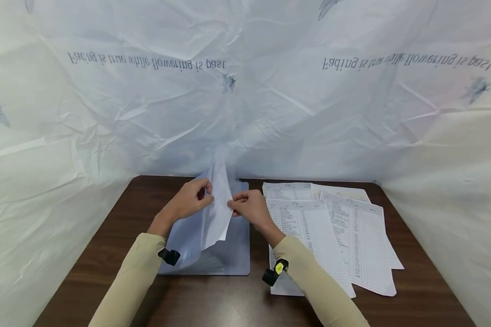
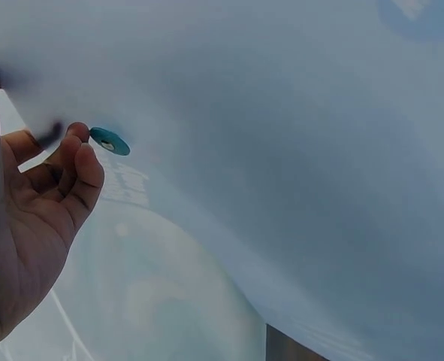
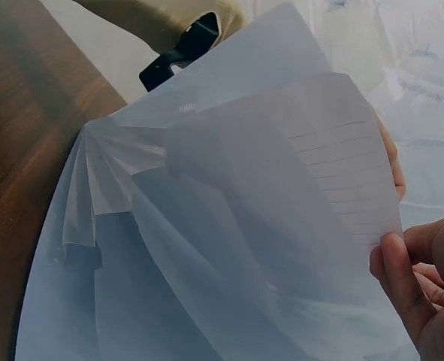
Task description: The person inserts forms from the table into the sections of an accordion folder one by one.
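A bluish translucent plastic document folder (image 1: 237, 254) lies on the table, its upper cover lifted toward the left. My left hand (image 1: 190, 198) pinches the edge of that cover, close to a teal snap button (image 2: 110, 141). Between my hands stands a printed sheet of paper (image 1: 218, 215), tilted steeply, its lower part within the folder. Thumb and fingers of my right hand (image 1: 251, 206) pinch the sheet's right edge. In the right wrist view the lined sheet (image 3: 334, 165) shows above the folder's pleated side gusset (image 3: 116, 165).
Several printed sheets (image 1: 298, 227) lie overlapping on the right of the dark wooden table (image 1: 212, 302). A white plastic curtain (image 1: 262, 118) with printed writing surrounds the table at the back and sides.
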`<state>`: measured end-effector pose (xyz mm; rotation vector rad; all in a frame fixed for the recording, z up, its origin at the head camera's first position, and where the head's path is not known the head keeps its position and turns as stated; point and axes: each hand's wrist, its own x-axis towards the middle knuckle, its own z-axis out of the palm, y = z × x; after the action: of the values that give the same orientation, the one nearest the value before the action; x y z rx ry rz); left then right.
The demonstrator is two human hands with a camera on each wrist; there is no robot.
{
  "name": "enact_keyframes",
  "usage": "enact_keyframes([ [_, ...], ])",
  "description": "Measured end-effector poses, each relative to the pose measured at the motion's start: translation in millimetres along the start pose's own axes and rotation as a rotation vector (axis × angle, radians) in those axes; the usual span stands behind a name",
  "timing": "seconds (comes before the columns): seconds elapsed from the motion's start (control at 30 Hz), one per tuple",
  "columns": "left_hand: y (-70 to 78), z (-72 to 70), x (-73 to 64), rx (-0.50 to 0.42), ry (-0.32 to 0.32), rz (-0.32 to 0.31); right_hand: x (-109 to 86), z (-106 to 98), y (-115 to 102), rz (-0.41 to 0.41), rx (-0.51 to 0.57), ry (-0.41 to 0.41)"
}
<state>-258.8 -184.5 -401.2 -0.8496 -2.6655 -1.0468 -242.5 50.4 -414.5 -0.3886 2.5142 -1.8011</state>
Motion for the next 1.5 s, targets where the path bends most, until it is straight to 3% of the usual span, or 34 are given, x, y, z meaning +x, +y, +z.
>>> enact_keyframes([
  [0.2,-0.6,2.4,-1.2,-0.002,0.015,0.004,-2.0,6.4,0.4,-0.119,-0.110,0.027],
  [0.3,-1.9,2.0,0.3,0.003,0.023,0.001,-1.6,8.9,-1.3,-0.141,-0.137,0.044],
  [0.67,-3.0,0.2,0.3,-0.004,0.013,0.003,1.2,21.0,-3.6,-0.134,-0.272,0.063],
  [0.9,-5.2,-2.5,-1.0,0.013,0.028,0.002,3.6,22.9,-4.9,-0.114,-0.270,0.054],
  [1.23,-4.1,-2.0,0.6,0.012,0.017,0.006,4.3,7.8,-6.0,-0.061,-0.213,0.011],
  [1.5,-3.6,-2.0,-1.2,-0.014,0.010,0.005,8.9,18.4,-2.1,-0.058,-0.255,-0.004],
])
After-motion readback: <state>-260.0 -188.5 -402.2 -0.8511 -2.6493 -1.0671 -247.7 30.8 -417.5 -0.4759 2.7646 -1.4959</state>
